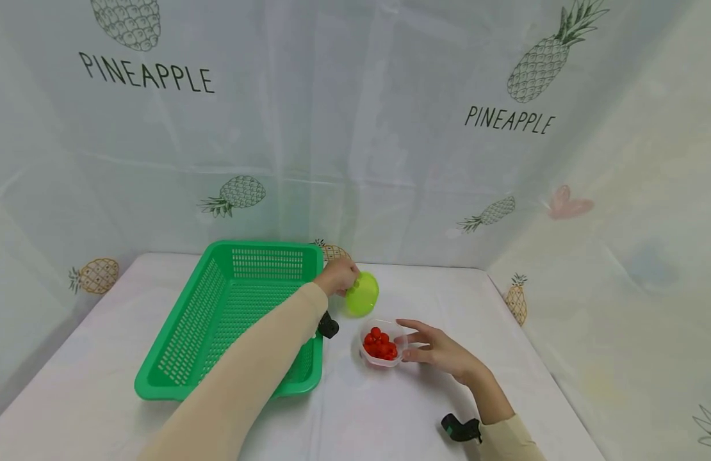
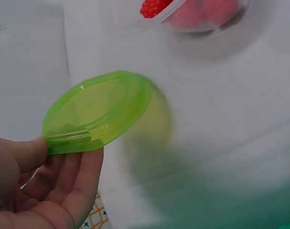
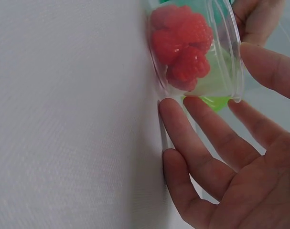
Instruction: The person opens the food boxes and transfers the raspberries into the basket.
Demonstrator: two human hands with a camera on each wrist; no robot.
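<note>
My left hand (image 1: 339, 276) pinches a translucent green lid (image 1: 362, 294) by its rim, thumb on one side and fingers on the other. In the left wrist view the lid (image 2: 97, 112) is tilted above the white cloth. A clear plastic container (image 1: 364, 331) stands on the table, nearer to me than the lid, with several red raspberries (image 1: 380, 346) inside. Beside the container's right side is my right hand (image 1: 442, 351), its fingers spread and reaching to the wall. The right wrist view has its fingertips (image 3: 169, 109) close to the container; firm contact cannot be made out.
A large green plastic basket (image 1: 179, 320) sits at the left, partly covered by my left sleeve (image 1: 257, 365). Black wrist devices show at the left wrist (image 1: 328, 326) and the right wrist (image 1: 460, 428). Behind the white table hangs a pineapple-print curtain (image 1: 355, 128).
</note>
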